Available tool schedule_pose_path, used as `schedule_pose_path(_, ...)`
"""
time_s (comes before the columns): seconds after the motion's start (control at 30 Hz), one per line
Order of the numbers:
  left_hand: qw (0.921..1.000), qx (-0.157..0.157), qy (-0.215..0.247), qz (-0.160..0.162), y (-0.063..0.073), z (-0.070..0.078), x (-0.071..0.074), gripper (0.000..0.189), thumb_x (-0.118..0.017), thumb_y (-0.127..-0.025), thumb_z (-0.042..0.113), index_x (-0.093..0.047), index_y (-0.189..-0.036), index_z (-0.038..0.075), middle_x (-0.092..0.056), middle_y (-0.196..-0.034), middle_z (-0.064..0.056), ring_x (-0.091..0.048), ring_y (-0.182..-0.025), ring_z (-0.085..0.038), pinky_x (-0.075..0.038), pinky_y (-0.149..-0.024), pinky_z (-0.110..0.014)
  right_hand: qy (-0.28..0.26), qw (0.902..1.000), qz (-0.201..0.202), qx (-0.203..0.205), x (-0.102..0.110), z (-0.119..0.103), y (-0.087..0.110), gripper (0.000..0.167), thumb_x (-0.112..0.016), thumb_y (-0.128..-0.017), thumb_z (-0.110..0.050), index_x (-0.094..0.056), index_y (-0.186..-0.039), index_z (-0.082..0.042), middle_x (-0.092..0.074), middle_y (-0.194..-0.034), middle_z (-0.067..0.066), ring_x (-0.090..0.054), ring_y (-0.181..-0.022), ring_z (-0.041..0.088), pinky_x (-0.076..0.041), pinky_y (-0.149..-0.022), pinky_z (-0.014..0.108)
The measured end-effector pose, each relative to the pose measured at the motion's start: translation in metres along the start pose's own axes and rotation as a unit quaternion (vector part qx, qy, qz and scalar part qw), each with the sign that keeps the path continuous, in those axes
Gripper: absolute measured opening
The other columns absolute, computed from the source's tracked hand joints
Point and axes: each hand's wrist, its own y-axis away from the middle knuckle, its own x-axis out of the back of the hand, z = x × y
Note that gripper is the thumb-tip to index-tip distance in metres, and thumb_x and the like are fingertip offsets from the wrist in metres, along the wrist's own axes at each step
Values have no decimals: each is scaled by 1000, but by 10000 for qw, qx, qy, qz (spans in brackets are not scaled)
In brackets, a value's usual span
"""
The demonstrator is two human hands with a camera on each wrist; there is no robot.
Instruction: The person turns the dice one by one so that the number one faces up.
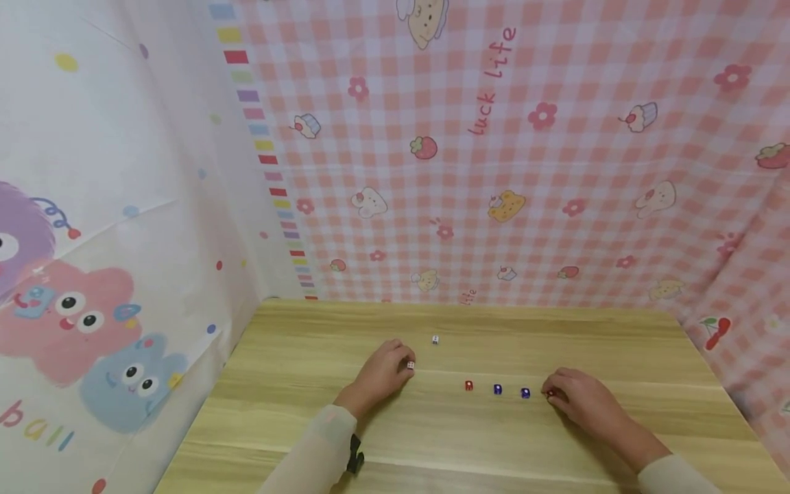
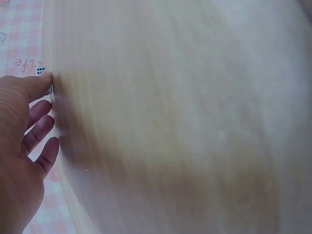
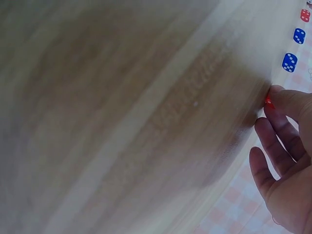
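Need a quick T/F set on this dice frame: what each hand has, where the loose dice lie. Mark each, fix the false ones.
1. The left hand pinches a white die. True.
2. The right hand pinches a blue one. False: it pinches a red die.
3. A loose red die, a first blue die and a second blue die lie in a row between the hands. True.
4. Every white one is held. False: a loose white die lies on the tabletop, apart from the left hand.
5. Six dice show in the head view. True.
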Motion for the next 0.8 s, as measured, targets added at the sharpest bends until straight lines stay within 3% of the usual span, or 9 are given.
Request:
schedule_pose_path(0.33, 9999, -84, 110, 73, 0, 2, -2, 8, -74, -95, 12, -72, -101, 15, -69, -107, 2, -62, -103, -16, -54, -93, -33, -31, 10000, 20, -12, 0, 0, 0, 24, -89, -77, -8, -74, -86, -24, -68, -88, -13, -67, -83, 10, -59, -74, 35)
schedule_pose_path(0.8, 9982, -472, -320, 205, -1, 3, -4, 6, -72, -96, 12, -74, -101, 13, -64, -101, 1, -61, -95, -15, -55, -87, -30, -37, 9999, -55, -107, 3, -3, 0, 24, -89, -77, -8, -73, -85, -25, -67, -88, -14, -67, -83, 9, -58, -74, 34)
